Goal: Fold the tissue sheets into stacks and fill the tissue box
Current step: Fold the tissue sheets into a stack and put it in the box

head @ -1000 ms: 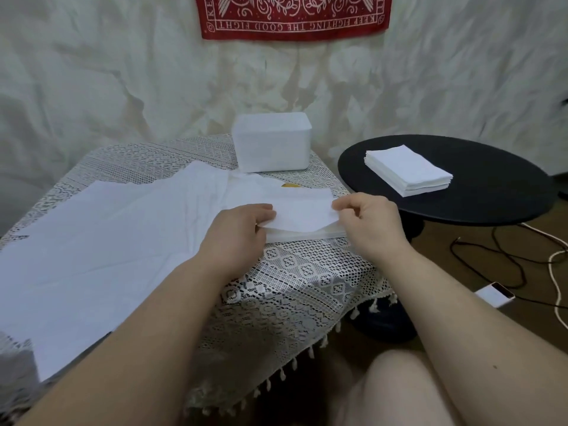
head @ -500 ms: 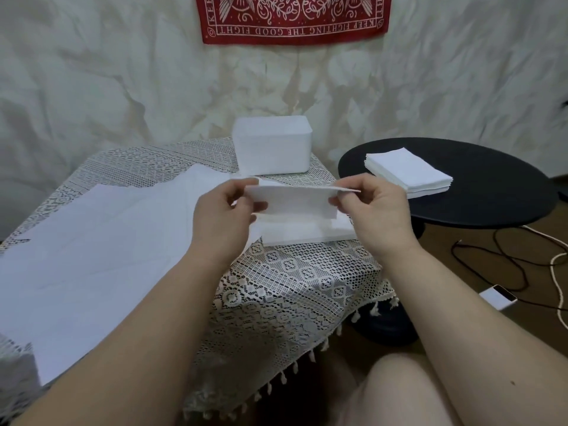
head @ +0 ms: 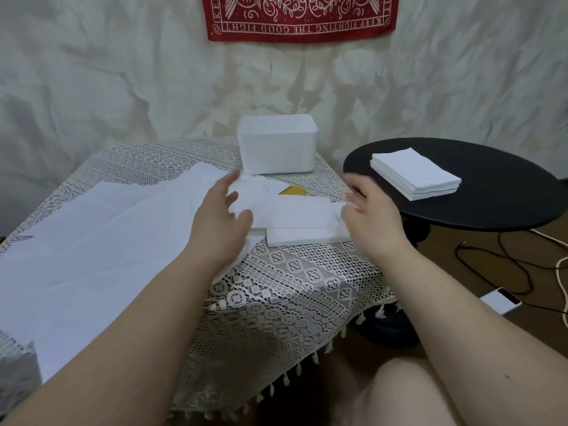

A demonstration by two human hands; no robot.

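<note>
- A person's left hand (head: 222, 221) and right hand (head: 373, 219) hover at either end of a folded tissue (head: 295, 212) that lies on top of a small stack (head: 309, 235) near the right edge of the lace-covered counter (head: 276, 278).
- Both hands are spread, fingers loose and holding nothing; the left fingertips are at or just over the sheet's left end and the right fingertips at its right end, though motion blur hides whether they touch it.
- The step in hand looks like seating a freshly folded sheet on the stack. To do it well, the edges should be squared with the sheets below and the fold pressed flat with straight fingers, since thin tissue is likely to slide or spring open.
- One white tissue box (head: 278, 144) stands at the far side of the counter, behind the stack and apart from it; its opening cannot be made out.
- Two stacks of folded tissues are in view: the one being built and a taller finished stack (head: 416, 173) on the black round table (head: 491, 207) to the right.
- Unfolded sheets (head: 101, 235) overlap across the left of the counter; at least two edges show, but an exact count cannot be made.
- One small yellow object (head: 292, 190) peeks out behind the folded tissue, and one white phone-like device (head: 501, 300) lies on the floor among cables.
- By these counts, filling the box appears not yet begun.
</note>
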